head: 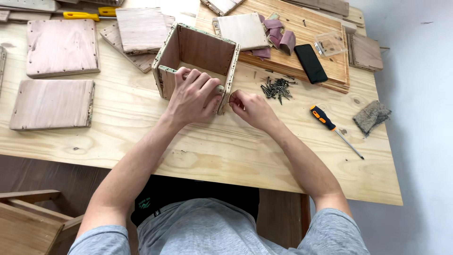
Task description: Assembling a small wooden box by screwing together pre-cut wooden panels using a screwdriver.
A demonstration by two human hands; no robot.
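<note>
An open plywood box frame (pixel 203 49) stands on the pale wooden table (pixel 226 151). My left hand (pixel 192 97) presses over its near wall, fingers curled on the top edge. My right hand (pixel 250 107) is at the frame's near right corner, fingertips pinched against the wood on what looks like a small screw, too small to be sure. A pile of dark screws (pixel 277 88) lies just right of the frame. An orange-and-black screwdriver (pixel 330 126) lies further right, untouched.
Square plywood panels lie at the left (pixel 53 104) (pixel 61 47) and behind the frame (pixel 140 29). A thick board (pixel 302 28) at the back carries sandpaper pieces, a black phone (pixel 310 63) and a clear plastic box (pixel 329 43). A yellow tool (pixel 87 15) lies far left; a rough pad (pixel 372 116) sits right.
</note>
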